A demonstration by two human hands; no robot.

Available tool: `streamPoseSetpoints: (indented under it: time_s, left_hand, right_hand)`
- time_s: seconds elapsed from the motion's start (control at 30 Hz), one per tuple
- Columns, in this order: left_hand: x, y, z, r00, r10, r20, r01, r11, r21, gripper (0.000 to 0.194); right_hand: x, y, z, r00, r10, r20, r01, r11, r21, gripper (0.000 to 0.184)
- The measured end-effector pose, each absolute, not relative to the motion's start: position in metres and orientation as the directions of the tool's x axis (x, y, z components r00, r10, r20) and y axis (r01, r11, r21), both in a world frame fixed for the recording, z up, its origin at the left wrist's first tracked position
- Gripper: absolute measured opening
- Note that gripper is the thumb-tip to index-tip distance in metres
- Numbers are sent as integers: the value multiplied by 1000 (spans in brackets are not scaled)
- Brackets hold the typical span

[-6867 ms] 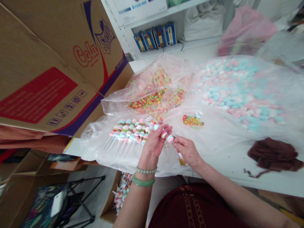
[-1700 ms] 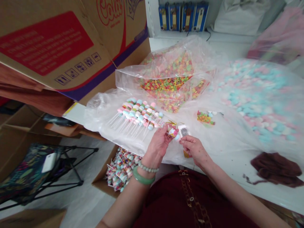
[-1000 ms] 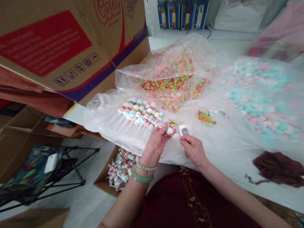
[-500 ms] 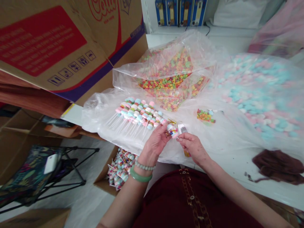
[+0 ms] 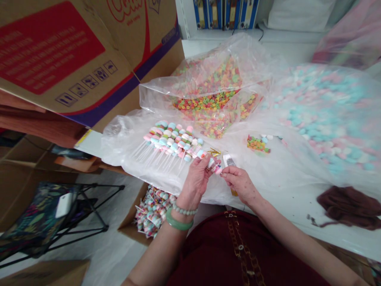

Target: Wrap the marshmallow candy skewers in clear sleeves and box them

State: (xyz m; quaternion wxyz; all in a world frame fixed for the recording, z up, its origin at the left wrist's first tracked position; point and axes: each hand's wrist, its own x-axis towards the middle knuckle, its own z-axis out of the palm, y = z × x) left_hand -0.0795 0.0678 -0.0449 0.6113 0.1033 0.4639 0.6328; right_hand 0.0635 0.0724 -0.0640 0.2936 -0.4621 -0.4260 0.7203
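Head view: the cardboard box (image 5: 129, 231) below holds marshmallow skewers (image 5: 152, 213).

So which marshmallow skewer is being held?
The skewer in the left hand, its end at the right hand; the others lie on the plastic sheet or in the cardboard box.

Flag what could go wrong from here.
1. The left hand, holding a skewer, is right beside the laid-out skewers; a small slip could knock the nearest ones askew.
2. The gold ties lie loose just beyond its fingers, so a sweep might scatter them.
3. Both hands work near the table's front edge, with the right hand pinching at the skewer's end; if the grip slipped, it could fall off the table.
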Motion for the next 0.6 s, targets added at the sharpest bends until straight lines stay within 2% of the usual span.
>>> streamPoseSetpoints:
  time_s: [0.23,0.3,0.43,0.5,0.6]
  left_hand:
    - [-70,61,-54,-53,866,-498,-755,292,588,25]
    - [-71,62,-55,-45,868,-494,-775,282,565,26]
    - [-73,63,-55,-157,854,-497,-751,224,621,23]
    - [-73,62,-55,-205,849,-488,-711,213,670,23]
    - [-71,61,-55,-241,850,-469,-657,213,724,28]
  right_hand:
    - [65,68,-67,-372,854,-365,-14,-398,-917,16]
    - [66,68,-67,-357,872,-335,56,-339,-939,14]
    - [67,69,-71,-321,931,-173,323,-64,-944,13]
    - [66,69,-72,-320,935,-151,394,-14,-919,15]
    - [66,68,-72,-319,935,-158,415,-12,-910,13]
